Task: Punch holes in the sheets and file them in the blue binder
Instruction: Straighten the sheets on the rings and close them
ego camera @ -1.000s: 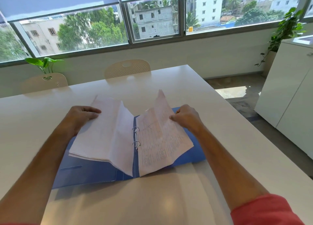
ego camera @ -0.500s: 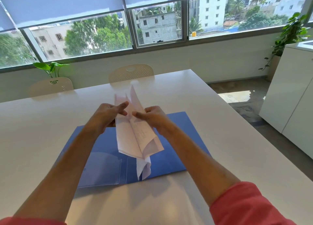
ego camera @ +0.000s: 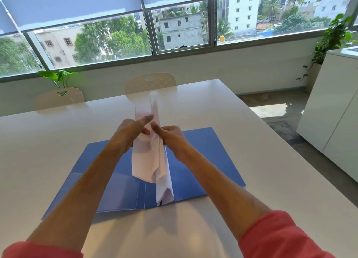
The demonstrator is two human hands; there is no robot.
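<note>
While both of my hands met above the middle of the blue binder (ego camera: pixel 203 157), my left hand (ego camera: pixel 128 134) lay against the left face of the sheets (ego camera: pixel 150 160), its index finger stretched nearly straight across the paper and the thumb below it; the remaining fingers were hidden behind the hand, so I cannot tell whether they curled round the stack. My right hand (ego camera: pixel 173 138) pinched the right face of the sheets, with the thumb pointed toward the left hand and the other fingers curled in against the paper. Between the two hands the sheets stood gathered into a narrow, nearly upright bundle, faces pressed together, their long axis running away from me from the near edge of the binder toward the far end of the table (ego camera: pixel 251 141). Their lower near corner hung down to the spine fold, and their upper far tips, blurred, rose above my fingers. Beneath them the binder lay opened flat on the white table, both covers spread left and right, its spine pointing toward me; its rings were hidden behind the paper. Two pale chairs (ego camera: pixel 151 83) stood at the far side of the table, beneath the windows (ego camera: pixel 184 25).
</note>
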